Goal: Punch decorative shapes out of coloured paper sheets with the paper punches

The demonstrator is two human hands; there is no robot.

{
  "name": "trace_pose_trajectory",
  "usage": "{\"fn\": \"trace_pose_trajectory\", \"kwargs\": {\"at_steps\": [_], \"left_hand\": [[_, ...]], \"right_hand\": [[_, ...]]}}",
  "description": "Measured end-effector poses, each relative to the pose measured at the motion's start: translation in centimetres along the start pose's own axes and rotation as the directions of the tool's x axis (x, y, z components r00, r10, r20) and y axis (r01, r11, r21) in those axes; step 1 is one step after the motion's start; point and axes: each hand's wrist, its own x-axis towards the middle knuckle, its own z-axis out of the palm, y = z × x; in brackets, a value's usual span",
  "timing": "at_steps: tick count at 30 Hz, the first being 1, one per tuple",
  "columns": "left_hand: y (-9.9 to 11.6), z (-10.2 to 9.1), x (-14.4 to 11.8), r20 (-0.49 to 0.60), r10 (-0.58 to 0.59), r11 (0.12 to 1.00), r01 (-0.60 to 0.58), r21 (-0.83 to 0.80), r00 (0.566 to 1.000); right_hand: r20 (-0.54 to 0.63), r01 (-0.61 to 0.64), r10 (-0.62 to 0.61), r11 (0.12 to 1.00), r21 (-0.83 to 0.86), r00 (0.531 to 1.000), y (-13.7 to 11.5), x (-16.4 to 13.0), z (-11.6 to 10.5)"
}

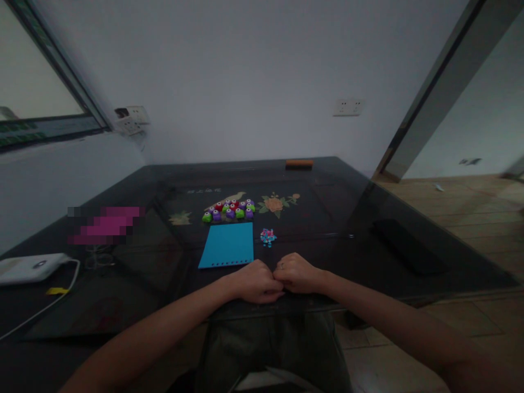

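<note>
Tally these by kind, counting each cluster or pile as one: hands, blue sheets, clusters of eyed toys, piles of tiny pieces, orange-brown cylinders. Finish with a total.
Hands: 2, left hand and right hand
Blue hole-edged sheet: 1
Cluster of eyed toys: 1
Pile of tiny pieces: 1
Orange-brown cylinder: 1
Total: 6

Left hand and right hand at dark table's near edge, fingers curled, touching. Pink, white, blue bits just beyond fingers. Blue sheet beyond and left, holed edge toward fingers. Green, purple, red figures farther beyond. Black slab right of fingers, well apart.
</note>
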Motion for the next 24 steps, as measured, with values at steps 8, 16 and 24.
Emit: {"fn": "trace_pose_trajectory", "kwargs": {"at_steps": [8,16,24], "left_hand": [[0.10,-0.21,0.17,0.013,-0.002,1.000,0.002,0.012,1.000],[0.00,-0.10,0.08,0.011,0.007,1.000,-0.007,0.008,1.000],[0.04,-0.18,0.12,0.007,0.007,1.000,-0.007,-0.007,1.000]], "right_hand": [[-0.014,0.008,-0.008,1.000,-0.013,1.000,0.14,-0.03,0.32],[-0.009,0.007,-0.007,1.000,-0.002,1.000,0.16,-0.03,0.38],[-0.010,0.008,-0.008,1.000,-0.009,1.000,0.04,0.01,0.07]]}}
